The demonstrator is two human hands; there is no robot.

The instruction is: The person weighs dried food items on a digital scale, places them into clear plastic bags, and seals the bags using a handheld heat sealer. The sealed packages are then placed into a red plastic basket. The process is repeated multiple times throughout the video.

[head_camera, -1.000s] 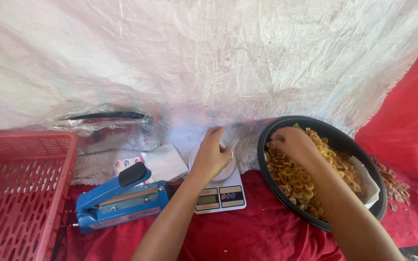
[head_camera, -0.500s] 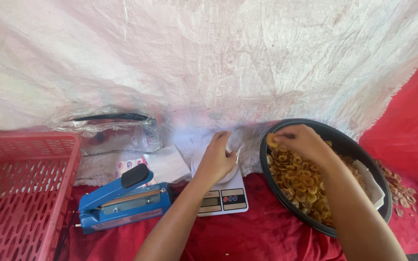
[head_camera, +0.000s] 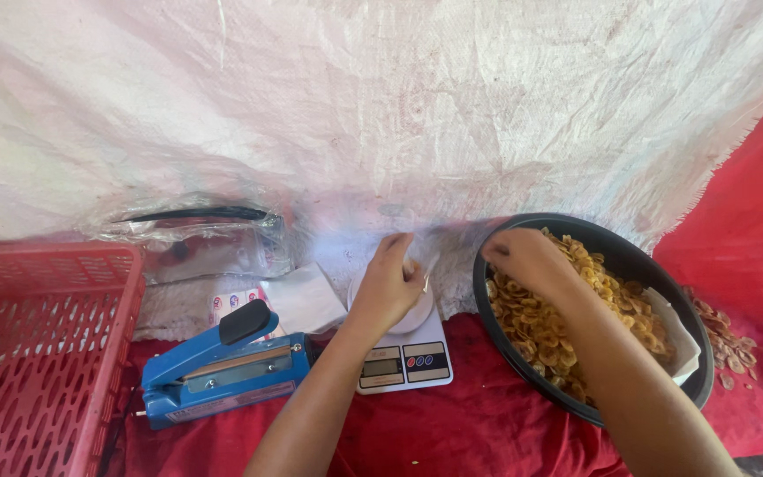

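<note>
Overhead and behind, a wide white woven sheet, creased and draped down to the work surface. Below it, a red cloth spread across the whole surface and rising at the right edge. At far left, a red plastic crate with slotted walls, cut off by the frame. Right of centre, a round black basin heaped with yellow chips, a white sheet tucked along its right rim; a few loose chips scattered on the cloth just beyond it. Near the crate, a blue heat sealer with a black handle knob, lying on the red cloth. Behind that, a clear plastic bundle with a dark strip on top, and a stack of white sheets beside it. In the middle, a small white kitchen scale — between sealer and basin.

Left hand over the scale's round platform, fingers curled and pinching the mouth of a thin clear bag, hard to make out against the sheet. Right hand just inside the basin's left rim, fingers bunched together over the chips — whether any are gripped, impossible to tell.
</note>
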